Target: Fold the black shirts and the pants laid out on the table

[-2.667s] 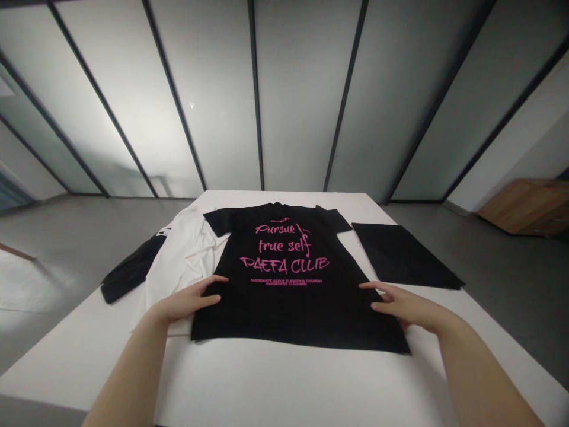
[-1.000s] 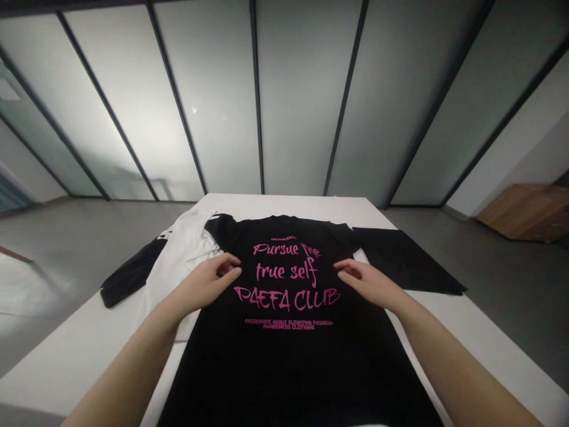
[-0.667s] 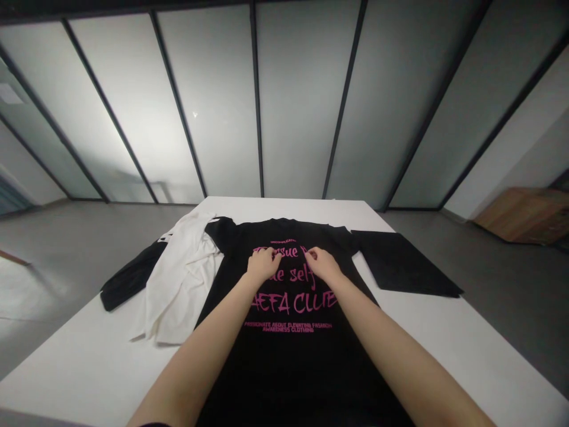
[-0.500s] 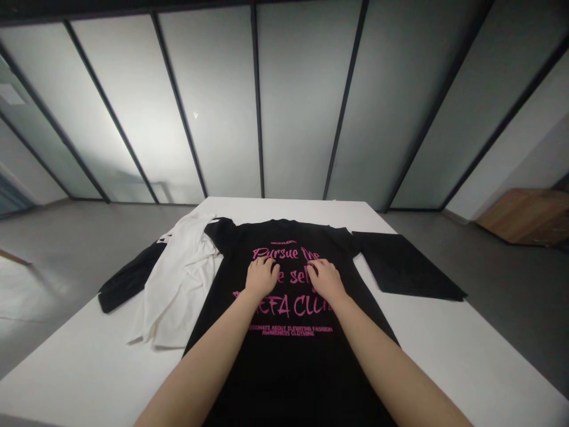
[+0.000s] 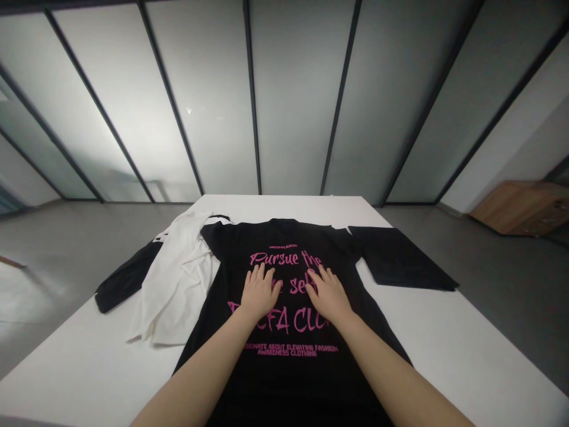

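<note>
A black T-shirt (image 5: 288,379) with pink lettering lies spread on a white table, its collar at the far end. My left hand (image 5: 260,292) rests flat on the left part of the print, fingers stretched out. On the right part of the print lies my right hand (image 5: 328,293), also flat with its fingers apart. Both palms face down and cover some of the letters. The shirt's lower end runs toward me between my forearms.
Left of the shirt, a white garment (image 5: 178,279) lies loosely over a dark one (image 5: 124,279). A folded black cloth (image 5: 400,258) sits at the right, by the sleeve. The white table (image 5: 471,350) ends near both. Frosted glass panels stand behind; a wooden cabinet (image 5: 520,207) is far right.
Both hands have come slightly nearer to me, and their fingers have straightened out over the print. The shirt's upper part lies flatter, and its lettering has shifted a little toward me.
</note>
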Motion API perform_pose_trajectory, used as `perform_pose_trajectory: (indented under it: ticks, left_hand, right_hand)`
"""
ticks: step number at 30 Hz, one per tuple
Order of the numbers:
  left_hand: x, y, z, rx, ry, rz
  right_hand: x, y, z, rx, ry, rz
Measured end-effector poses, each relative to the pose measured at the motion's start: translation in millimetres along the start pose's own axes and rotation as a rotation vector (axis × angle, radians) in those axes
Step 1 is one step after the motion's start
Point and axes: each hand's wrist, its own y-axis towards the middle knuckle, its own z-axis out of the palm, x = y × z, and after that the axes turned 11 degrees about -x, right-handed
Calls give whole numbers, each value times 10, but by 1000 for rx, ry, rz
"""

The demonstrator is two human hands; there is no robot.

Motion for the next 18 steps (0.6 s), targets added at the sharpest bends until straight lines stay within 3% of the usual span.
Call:
perform_pose_trajectory:
  ticks: [8,12,15,18]
  left_hand:
    - [9,221,-5,63,43,-34]
    - [69,460,-29,21,58,-45]
    - [180,710,-140,-33,57,-103]
    - [428,959,-267,-96,65,-174]
  right_hand:
    - [-3,258,25,41,-9,56]
    - [-16,518,-7,13,-36,69]
    - [-74,766,-66,-58,-28,80]
    - [-223,988,-94,-125,-16,80]
